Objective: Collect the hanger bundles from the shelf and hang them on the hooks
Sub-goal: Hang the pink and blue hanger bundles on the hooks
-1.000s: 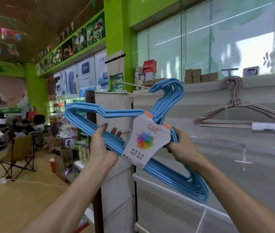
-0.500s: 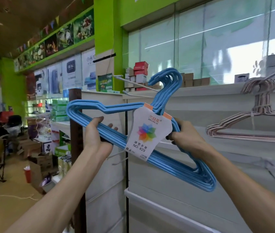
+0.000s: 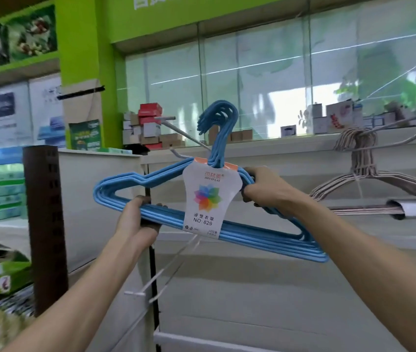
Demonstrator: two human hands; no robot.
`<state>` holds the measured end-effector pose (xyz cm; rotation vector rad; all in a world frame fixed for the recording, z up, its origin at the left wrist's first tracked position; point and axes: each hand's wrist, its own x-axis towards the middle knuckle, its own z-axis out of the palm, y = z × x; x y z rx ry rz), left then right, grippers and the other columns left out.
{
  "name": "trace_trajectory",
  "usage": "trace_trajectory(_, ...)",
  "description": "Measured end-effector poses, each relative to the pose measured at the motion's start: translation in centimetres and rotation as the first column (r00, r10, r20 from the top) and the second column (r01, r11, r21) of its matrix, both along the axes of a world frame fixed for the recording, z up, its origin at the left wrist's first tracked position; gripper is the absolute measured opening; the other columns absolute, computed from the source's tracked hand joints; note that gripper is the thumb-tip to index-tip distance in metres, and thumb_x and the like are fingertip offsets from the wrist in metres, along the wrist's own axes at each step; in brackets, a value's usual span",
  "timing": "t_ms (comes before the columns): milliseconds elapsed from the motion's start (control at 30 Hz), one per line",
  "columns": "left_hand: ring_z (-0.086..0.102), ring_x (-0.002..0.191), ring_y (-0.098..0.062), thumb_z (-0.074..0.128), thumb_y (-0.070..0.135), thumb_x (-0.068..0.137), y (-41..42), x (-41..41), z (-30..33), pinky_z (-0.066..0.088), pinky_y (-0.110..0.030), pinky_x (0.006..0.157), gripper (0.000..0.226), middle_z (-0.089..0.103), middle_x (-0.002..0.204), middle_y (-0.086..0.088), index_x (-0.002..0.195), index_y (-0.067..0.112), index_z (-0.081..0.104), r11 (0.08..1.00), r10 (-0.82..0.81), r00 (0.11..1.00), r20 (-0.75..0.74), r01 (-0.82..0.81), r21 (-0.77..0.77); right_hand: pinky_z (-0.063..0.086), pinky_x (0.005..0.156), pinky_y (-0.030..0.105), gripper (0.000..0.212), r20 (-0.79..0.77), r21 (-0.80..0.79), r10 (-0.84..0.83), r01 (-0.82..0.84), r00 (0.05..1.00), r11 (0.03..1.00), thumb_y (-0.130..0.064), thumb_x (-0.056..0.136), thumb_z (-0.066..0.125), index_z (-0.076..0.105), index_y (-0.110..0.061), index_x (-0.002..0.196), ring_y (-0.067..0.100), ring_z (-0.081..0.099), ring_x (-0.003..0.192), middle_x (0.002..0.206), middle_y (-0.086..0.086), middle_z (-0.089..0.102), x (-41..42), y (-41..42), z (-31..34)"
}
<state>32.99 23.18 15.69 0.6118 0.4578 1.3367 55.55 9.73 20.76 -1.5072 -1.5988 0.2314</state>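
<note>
Head view: left hand and right hand, arms outstretched, grip blue hanger bundle.

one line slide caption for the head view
Both hands, left and right, lift a blue hanger bundle toward a display hook.

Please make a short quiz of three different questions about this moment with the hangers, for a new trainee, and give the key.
1. True or false: both hands hold the blue hanger bundle.
2. Which part does the left hand grip? A) the hook tops B) the bottom bars C) the paper label
3. Fill in: the beige hanger bundle already hangs on a wall ____.

Key: 1 true, the right hand grips the shoulder beside the label. 2 B. 3 hook.
</note>
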Motion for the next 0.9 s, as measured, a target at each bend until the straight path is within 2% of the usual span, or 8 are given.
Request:
trace_trajectory(100, 0.061, 0.091, -0.030, 0.056, 0.008, 0.093, 1.8, 0.0, -0.3, 0.052, -0.042, 0.095, 0.004, 0.058, 0.094, -0.015, 0.090, 0.007, 0.055, 0.998, -0.055, 0.998, -0.007, 0.055, -0.019, 0.038, 0.045, 0.011, 0.048, 0.026, -0.024, -0.058, 0.059, 0.998, 0.998, 0.010, 0.085, 0.050, 0.060, -0.016, 0.124, 0.007, 0.049, 0.065, 0.073, -0.004, 0.055, -0.7, 0.9, 0.6)
trace_trajectory(200, 0.062, 0.089, -0.028, 0.057, 0.007, 0.092, 3.4, -0.1, -0.9, 0.053, -0.041, 0.087, 0.002, 0.059, 0.092, -0.013, 0.090, 0.007, 0.056, 0.992, -0.122, 0.992, 0.021, 0.123, -0.035, 0.038, 0.043, 0.012, 0.048, 0.073, -0.032, -0.104, 0.106, 0.992, 0.994, 0.009, 0.086, 0.052, 0.059, -0.014, 0.127, 0.008, 0.048, 0.064, 0.073, -0.003, 0.055, -1.4, 1.7, 1.0)
trace_trajectory(333, 0.061, 0.104, -0.029, 0.056, 0.007, 0.092, 5.3, 0.0, -2.0, 0.051, -0.044, 0.098, 0.002, 0.058, 0.100, -0.012, 0.091, 0.008, 0.057, 0.981, -0.173, 0.981, 0.088, 0.180, -0.073, 0.039, 0.048, 0.013, 0.054, 0.142, -0.046, -0.139, 0.147, 0.980, 0.988, 0.007, 0.086, 0.054, 0.056, -0.014, 0.135, 0.007, 0.049, 0.065, 0.080, -0.003, 0.058, -2.4, 2.9, 1.4)
trace_trajectory(467, 0.058, 0.109, -0.030, 0.052, 0.004, 0.092, 6.3, 0.2, -2.9, 0.048, -0.045, 0.102, 0.007, 0.057, 0.100, -0.013, 0.087, 0.007, 0.056, 0.977, -0.177, 0.974, 0.141, 0.191, -0.092, 0.041, 0.049, 0.009, 0.057, 0.144, -0.040, -0.137, 0.144, 0.980, 0.989, 0.009, 0.084, 0.055, 0.055, -0.013, 0.136, 0.008, 0.054, 0.073, 0.088, -0.002, 0.060, -2.8, 3.9, 1.0)
trace_trajectory(667, 0.059, 0.103, -0.029, 0.053, 0.004, 0.093, 7.3, 1.1, -3.9, 0.050, -0.044, 0.100, 0.006, 0.057, 0.101, -0.013, 0.089, 0.008, 0.055, 0.969, -0.192, 0.966, 0.176, 0.215, -0.125, 0.044, 0.068, 0.018, 0.059, 0.142, -0.042, -0.152, 0.159, 0.978, 0.986, 0.005, 0.085, 0.058, 0.051, -0.015, 0.140, 0.007, 0.056, 0.082, 0.107, 0.004, 0.063, -1.7, 5.2, -0.4)
trace_trajectory(900, 0.060, 0.094, -0.031, 0.049, 0.001, 0.093, 8.7, 2.0, -5.4, 0.049, -0.045, 0.101, 0.010, 0.057, 0.100, -0.015, 0.087, 0.008, 0.054, 0.964, -0.177, 0.966, 0.187, 0.208, -0.164, 0.039, 0.062, 0.013, 0.061, 0.198, -0.048, -0.149, 0.161, 0.969, 0.986, 0.002, 0.088, 0.057, 0.048, -0.016, 0.145, 0.005, 0.055, 0.083, 0.118, 0.005, 0.063, -0.8, 7.0, -1.4)
